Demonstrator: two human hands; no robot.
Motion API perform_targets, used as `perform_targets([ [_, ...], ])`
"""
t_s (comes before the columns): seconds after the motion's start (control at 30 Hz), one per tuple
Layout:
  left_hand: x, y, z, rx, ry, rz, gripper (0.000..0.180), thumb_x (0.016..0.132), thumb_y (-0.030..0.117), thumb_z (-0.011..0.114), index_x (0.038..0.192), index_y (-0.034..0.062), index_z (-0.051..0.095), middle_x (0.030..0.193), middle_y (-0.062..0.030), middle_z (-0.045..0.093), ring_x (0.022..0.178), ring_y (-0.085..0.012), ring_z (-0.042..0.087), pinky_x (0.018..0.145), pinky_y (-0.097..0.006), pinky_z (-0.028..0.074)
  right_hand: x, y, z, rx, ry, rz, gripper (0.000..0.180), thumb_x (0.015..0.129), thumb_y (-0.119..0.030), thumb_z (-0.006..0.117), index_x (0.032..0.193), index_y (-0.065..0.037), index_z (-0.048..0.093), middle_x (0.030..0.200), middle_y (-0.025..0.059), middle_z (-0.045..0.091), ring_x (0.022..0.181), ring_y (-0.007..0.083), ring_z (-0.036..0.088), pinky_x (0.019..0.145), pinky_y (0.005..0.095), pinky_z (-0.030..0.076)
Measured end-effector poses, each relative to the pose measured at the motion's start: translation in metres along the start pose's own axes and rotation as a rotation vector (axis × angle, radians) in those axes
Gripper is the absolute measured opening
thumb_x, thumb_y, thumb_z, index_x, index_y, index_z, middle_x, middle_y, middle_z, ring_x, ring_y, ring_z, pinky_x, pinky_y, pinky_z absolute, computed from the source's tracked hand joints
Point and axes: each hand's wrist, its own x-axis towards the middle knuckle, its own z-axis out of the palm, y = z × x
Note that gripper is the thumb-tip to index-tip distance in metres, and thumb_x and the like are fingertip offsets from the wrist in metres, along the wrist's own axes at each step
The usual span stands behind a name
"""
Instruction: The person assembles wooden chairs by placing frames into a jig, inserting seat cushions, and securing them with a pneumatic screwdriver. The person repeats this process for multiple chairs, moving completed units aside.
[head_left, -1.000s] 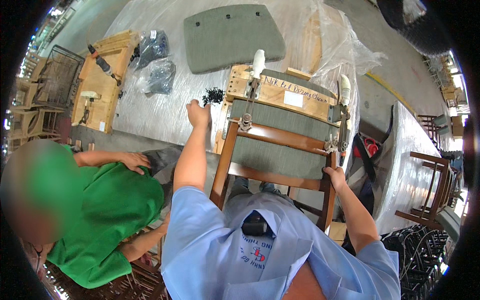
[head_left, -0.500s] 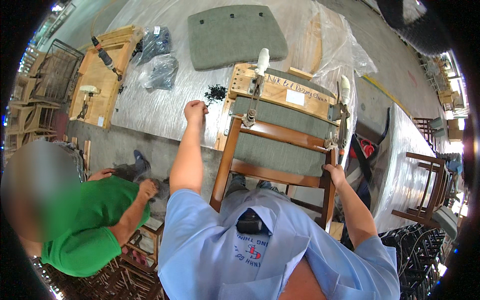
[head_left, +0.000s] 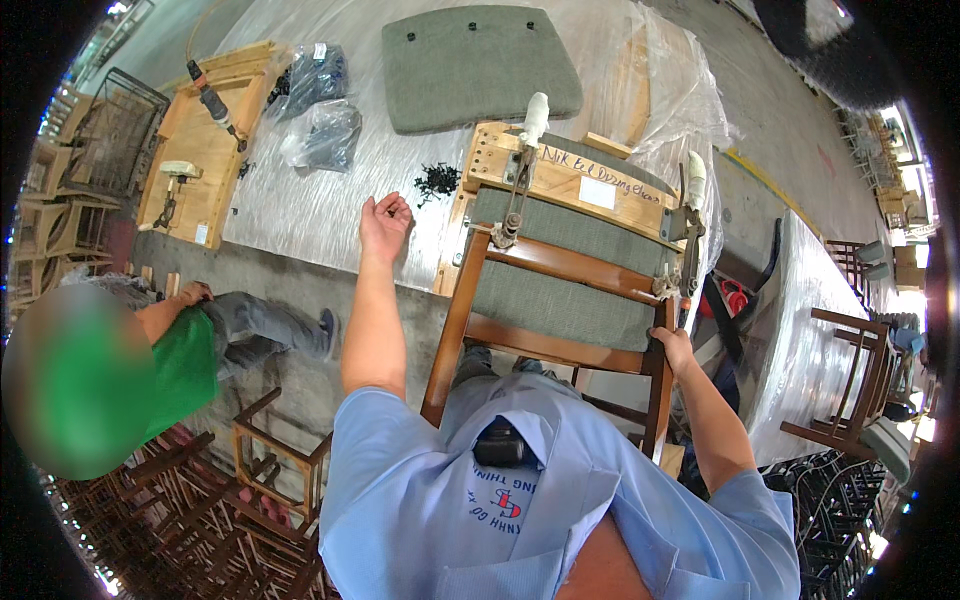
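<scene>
My left hand (head_left: 384, 228) is palm up above the wrapped table's near edge. Its fingers curl in over the palm, and whatever lies in them is too small to make out. Beside it is a pile of small black screws or similar pieces (head_left: 437, 181). My right hand (head_left: 673, 345) grips the right post of a brown wooden chair frame (head_left: 560, 265). Behind the frame's bars shows a grey-green padded panel (head_left: 560, 304). Two toggle clamps with white-wrapped handles, a left clamp (head_left: 522, 170) and a right clamp (head_left: 692, 225), are mounted on a wooden jig (head_left: 560, 172) over the frame.
Another grey-green panel (head_left: 480, 70) lies at the back. To the left are plastic bags of dark parts (head_left: 325, 135) and a wooden jig (head_left: 190, 165) with a power screwdriver (head_left: 212, 102). A person in green (head_left: 185, 375) is at the left. Chair frames (head_left: 850, 380) stand at right.
My left hand has turned from a palm-down fist to palm up, its fingers loosened, and drawn slightly left. My right hand stays on the post. The person in green has moved farther left.
</scene>
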Motion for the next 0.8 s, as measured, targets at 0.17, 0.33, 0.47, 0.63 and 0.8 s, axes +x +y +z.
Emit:
perform_targets([
  [0.17,-0.002,-0.011,0.017,0.163,0.096,0.036,0.049,0.106,0.037,0.042,0.115,-0.0086,0.057,0.1,-0.0173,0.059,0.09,-0.0273,0.059,0.081,-0.041,0.053,0.008,0.009,-0.002,-0.005,-0.014,-0.003,0.035,0.081,-0.026,0.072,0.093,0.008,0.07,0.084,0.0105,0.068,0.075,0.0202,0.064,0.069,0.0356,0.049],
  [0.33,0.003,-0.019,0.013,0.727,0.159,0.179,0.027,0.099,0.021,0.063,0.108,-0.0045,0.066,0.082,-0.0095,0.065,0.067,-0.0196,0.061,0.059,-0.033,0.054,-0.002,-0.006,0.004,-0.028,0.014,-0.025,0.035,0.082,-0.023,0.071,0.096,0.009,0.069,0.086,0.0113,0.068,0.076,0.0205,0.064,0.07,0.0363,0.05],
  [0.47,0.005,-0.04,0.016,1.341,0.23,0.436,0.023,0.085,0.017,0.077,0.097,-0.0023,0.074,0.08,-0.0101,0.073,0.064,-0.0186,0.066,0.059,-0.032,0.055,-0.005,-0.006,0.005,0.005,0.031,0.017,0.033,0.082,-0.022,0.071,0.097,0.008,0.069,0.086,0.0117,0.069,0.077,0.0209,0.065,0.07,0.037,0.05],
  [0.63,0.023,-0.058,0.014,1.68,0.39,0.583,0.022,0.085,0.019,0.075,0.089,-0.0023,0.076,0.079,-0.0125,0.074,0.065,-0.0226,0.068,0.068,-0.035,0.056,-0.002,0.01,-0.001,0.008,0.04,0.024,0.037,0.081,-0.025,0.072,0.096,0.009,0.07,0.084,0.0122,0.069,0.074,0.0221,0.066,0.069,0.0369,0.051],
  [0.8,0.023,-0.04,0.0,0.597,0.185,0.066,0.019,0.1,0.017,0.06,0.089,0.0011,0.059,0.082,-0.0134,0.065,0.077,-0.031,0.066,0.072,-0.042,0.057,0.024,0.026,-0.007,-0.121,0.076,-0.007,0.048,0.075,-0.034,0.076,0.091,0.011,0.07,0.083,0.0154,0.071,0.075,0.0251,0.068,0.07,0.0385,0.052],
])
